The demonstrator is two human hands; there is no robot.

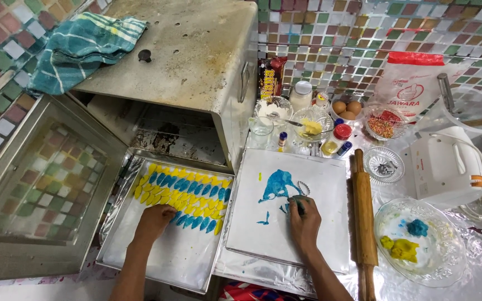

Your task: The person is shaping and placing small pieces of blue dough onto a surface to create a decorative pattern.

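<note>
My left hand (154,218) rests on a baking tray (157,256) lined with white paper, fingers curled at the near edge of rows of blue and yellow dough pieces (182,192). My right hand (303,220) presses on a white board (291,206), its fingers closed on a small cutter (298,202) over a smear of blue dough (279,185). Whether the left hand holds a piece is hidden.
A metal oven (196,61) with its glass door (34,184) swung open stands behind the tray, a striped cloth (82,47) on top. A wooden rolling pin (364,214), a glass bowl of blue and yellow dough (419,242), a white hand mixer (447,167), eggs and small jars sit right.
</note>
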